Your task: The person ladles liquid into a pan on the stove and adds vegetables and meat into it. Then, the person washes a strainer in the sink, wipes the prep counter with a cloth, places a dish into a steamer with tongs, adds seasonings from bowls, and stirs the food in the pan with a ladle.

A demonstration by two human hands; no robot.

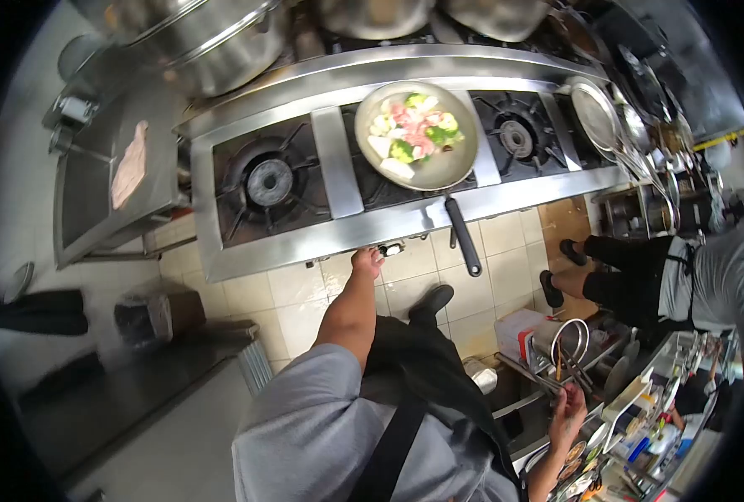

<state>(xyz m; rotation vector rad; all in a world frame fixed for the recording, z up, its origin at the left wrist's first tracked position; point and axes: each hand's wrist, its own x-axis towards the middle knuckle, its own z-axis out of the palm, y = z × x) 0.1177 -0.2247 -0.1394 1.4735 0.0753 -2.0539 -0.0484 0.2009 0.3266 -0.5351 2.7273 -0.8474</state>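
Note:
My left hand reaches to the stove's front edge, its fingers closed around a small black stove knob that catches bright light. Off to my right side, my right hand has bent fingers at the metal tongs, beside a round metal container that has utensils standing in it. The grip there is partly hidden. On the stove a light-coloured frying pan holds broccoli, pink meat pieces and pale chunks. Its black handle points toward me over the front edge.
A bare burner is left of the pan, another burner right. Large metal pots stand behind. A pinkish cloth-like piece lies on the left metal surface. A co-worker stands at right near a crowded counter. Pans sit far right.

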